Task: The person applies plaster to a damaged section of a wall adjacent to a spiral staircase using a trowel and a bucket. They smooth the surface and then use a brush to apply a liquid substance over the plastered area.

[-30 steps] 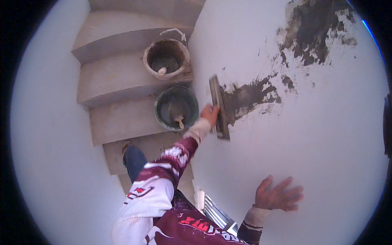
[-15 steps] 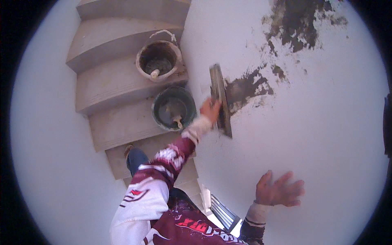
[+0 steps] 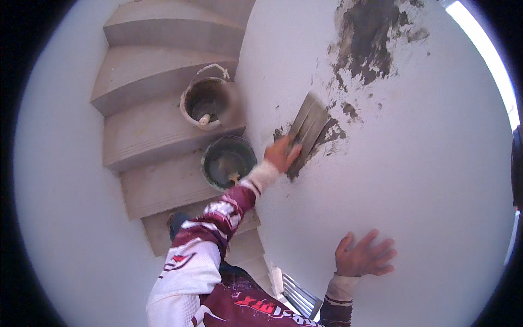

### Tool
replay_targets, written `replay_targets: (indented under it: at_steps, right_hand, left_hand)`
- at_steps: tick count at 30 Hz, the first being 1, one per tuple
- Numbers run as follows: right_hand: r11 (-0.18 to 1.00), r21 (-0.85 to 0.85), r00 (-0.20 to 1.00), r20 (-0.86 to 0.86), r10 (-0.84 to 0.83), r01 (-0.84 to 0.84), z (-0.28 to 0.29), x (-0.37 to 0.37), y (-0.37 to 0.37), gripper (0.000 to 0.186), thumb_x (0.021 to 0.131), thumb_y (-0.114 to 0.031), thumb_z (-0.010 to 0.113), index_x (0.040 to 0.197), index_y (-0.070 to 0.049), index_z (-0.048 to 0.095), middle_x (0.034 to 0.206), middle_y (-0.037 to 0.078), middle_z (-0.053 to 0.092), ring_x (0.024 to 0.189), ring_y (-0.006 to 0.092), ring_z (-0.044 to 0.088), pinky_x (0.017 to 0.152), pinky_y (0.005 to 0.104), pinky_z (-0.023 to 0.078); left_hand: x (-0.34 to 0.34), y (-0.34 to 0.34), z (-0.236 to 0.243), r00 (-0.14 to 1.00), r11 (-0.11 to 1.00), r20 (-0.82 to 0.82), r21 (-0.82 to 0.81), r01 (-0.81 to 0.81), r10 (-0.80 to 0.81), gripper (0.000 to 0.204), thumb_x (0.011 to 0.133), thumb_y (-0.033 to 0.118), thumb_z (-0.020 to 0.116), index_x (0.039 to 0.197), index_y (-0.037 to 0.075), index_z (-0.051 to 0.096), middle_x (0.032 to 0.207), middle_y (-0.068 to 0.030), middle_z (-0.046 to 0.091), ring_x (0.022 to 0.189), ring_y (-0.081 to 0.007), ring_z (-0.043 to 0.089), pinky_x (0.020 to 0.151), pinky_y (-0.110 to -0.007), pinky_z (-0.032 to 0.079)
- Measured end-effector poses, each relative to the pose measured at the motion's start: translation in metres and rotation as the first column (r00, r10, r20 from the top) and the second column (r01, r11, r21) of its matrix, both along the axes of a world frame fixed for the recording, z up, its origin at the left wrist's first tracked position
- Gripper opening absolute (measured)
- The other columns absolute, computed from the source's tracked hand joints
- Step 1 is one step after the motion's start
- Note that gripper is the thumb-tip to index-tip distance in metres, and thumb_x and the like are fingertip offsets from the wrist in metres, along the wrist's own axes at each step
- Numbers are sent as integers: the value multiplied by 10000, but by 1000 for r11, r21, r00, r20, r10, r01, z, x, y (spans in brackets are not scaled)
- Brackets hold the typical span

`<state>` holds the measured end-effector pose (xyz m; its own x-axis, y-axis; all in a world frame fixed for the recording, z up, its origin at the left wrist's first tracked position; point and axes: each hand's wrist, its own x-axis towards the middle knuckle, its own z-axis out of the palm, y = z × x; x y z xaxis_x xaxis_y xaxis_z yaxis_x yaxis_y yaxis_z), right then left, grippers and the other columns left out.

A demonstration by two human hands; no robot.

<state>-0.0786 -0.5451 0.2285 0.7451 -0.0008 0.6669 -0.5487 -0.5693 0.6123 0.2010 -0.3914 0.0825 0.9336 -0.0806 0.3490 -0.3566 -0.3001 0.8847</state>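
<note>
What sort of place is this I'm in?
It looks like a stairwell, perhaps one being finished: bare, winding steps, a white wall with rough dark grey patches, and a pale bucket and a dark green bucket on the steps.

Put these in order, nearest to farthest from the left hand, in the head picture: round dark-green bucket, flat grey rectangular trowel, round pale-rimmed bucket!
1. Flat grey rectangular trowel: held in the left hand.
2. Round dark-green bucket: left of the hand, on a step.
3. Round pale-rimmed bucket: up and left, on the next step up.
</note>
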Motion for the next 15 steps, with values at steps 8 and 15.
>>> replay_targets:
  at_steps: [8,15]
  right_hand:
    - [998,-42,999,-28,-47,45,5,-4,8,820,888,-585,414,1542,-178,133,1576,240,50,1440,470,-39,1092,639,-81]
    - [998,-38,999,-4,-52,52,5,-3,2,816,881,-571,438,1537,-173,160,1570,245,67,1439,471,-25,1087,653,-72]
  left_hand:
    - [32,18,91,950,999,310,-26,32,-23,420,877,328,672,1132,0,610,979,-225,659,921,-387,651,785,-384,523]
    - [-21,1,-119,989,995,-125,46,90,-84,516,916,354,611,1285,5,523,1190,-219,603,1071,-378,602,891,-421,493]
